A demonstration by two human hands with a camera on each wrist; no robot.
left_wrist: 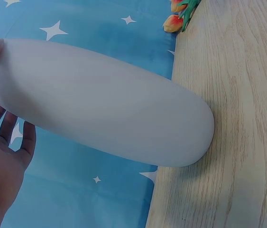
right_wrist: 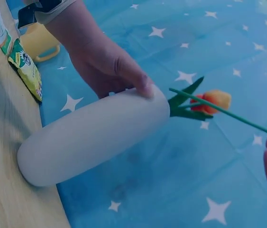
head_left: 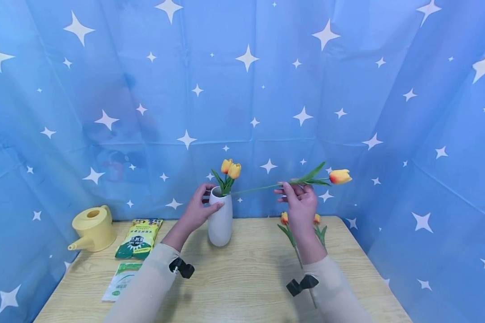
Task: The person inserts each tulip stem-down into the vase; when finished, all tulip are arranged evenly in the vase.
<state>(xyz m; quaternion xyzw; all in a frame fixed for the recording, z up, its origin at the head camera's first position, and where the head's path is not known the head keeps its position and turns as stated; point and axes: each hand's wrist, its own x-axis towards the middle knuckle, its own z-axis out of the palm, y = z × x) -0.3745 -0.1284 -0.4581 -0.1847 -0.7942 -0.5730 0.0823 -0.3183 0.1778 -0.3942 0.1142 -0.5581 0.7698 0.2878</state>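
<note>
A tall white vase [head_left: 220, 222] stands upright on the table, two yellow-orange tulips [head_left: 231, 169] in its mouth. My left hand [head_left: 197, 207] grips the vase near its rim, thumb in front and fingers behind. To the right, my right hand [head_left: 301, 202] pinches the green stem of another tulip [head_left: 340, 176], held nearly level. Its blossom points right, and the bare stem end reaches toward the vase mouth. In the right wrist view that stem [right_wrist: 247, 122] passes in front of the vase's flowers; whether its tip touches the rim I cannot tell.
More tulips [head_left: 284, 218] lie on the table [head_left: 246, 278] beneath my right forearm, partly hidden. At the left are a yellow watering can [head_left: 94, 229], a green-yellow packet [head_left: 139, 237] and a white-green packet [head_left: 121, 281]. A blue star-patterned curtain [head_left: 226, 112] hangs behind the table.
</note>
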